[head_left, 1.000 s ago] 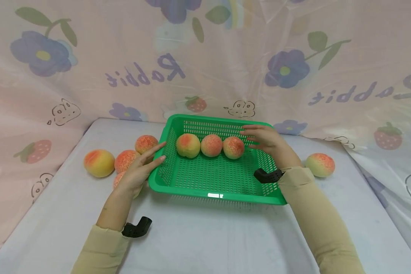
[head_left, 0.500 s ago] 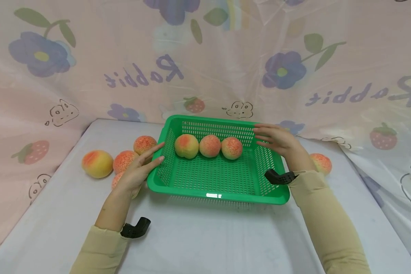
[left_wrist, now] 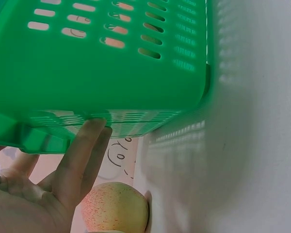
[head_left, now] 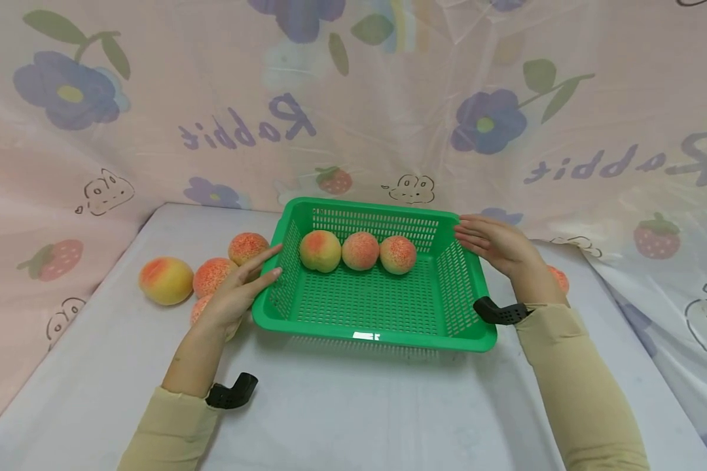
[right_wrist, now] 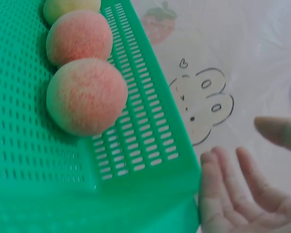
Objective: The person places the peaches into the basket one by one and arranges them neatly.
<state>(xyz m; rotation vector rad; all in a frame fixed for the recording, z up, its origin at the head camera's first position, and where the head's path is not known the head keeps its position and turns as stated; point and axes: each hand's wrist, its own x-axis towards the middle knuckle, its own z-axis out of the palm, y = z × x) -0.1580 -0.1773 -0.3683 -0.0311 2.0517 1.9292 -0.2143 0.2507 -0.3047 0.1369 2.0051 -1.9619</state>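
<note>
A green plastic basket (head_left: pixel 365 337) stands on the table with three peaches in a row along its back: a yellow-red peach (head_left: pixel 321 251), a pink peach (head_left: pixel 361 251) and a speckled peach (head_left: pixel 398 254). My left hand (head_left: pixel 235 294) rests at the basket's left rim. Its straight fingers (left_wrist: pixel 80 155) touch the outer wall below the rim in the left wrist view. At the far right corner, my right hand (head_left: pixel 497 242) holds nothing. Its extended fingers (right_wrist: pixel 213 184) lie right beside the rim, thumb apart in the right wrist view.
Left of the basket lie a large yellow peach (head_left: pixel 166 280) and several red-speckled peaches (head_left: pixel 213 276), partly behind my left hand. Another peach (head_left: pixel 560 279) shows past my right wrist, mostly hidden. A printed curtain (head_left: pixel 365 98) hangs behind the white-covered table (head_left: pixel 353 405).
My right hand has moved right, from above the basket's inside to its far right corner, its fingers drawing together. It now covers most of the right-hand peach. My left hand stays put.
</note>
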